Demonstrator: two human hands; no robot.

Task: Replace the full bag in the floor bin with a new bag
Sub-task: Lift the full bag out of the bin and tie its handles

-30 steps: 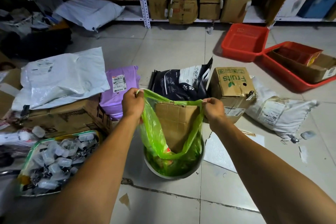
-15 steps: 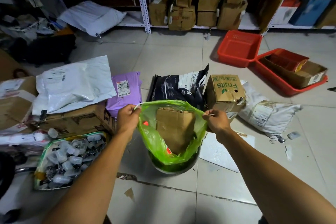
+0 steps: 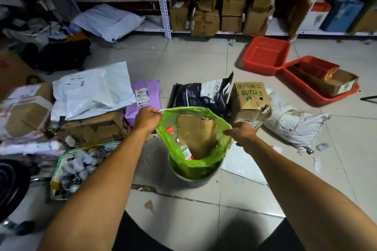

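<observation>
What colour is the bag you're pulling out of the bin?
Translucent bright green bag, seen clearly in the head view, held open by both hands.

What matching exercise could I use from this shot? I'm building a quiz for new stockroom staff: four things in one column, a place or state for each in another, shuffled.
Things:
1. green bag
2. cardboard piece
3. "Fruits" box
4. empty red tray

Places or states:
A. on the floor near the shelving
B. standing inside the bag
C. rim gripped by left hand and right hand, bottom in the bin
D. just right of the dark pet-print bag

Pairs: 1-C, 2-B, 3-D, 4-A
</observation>
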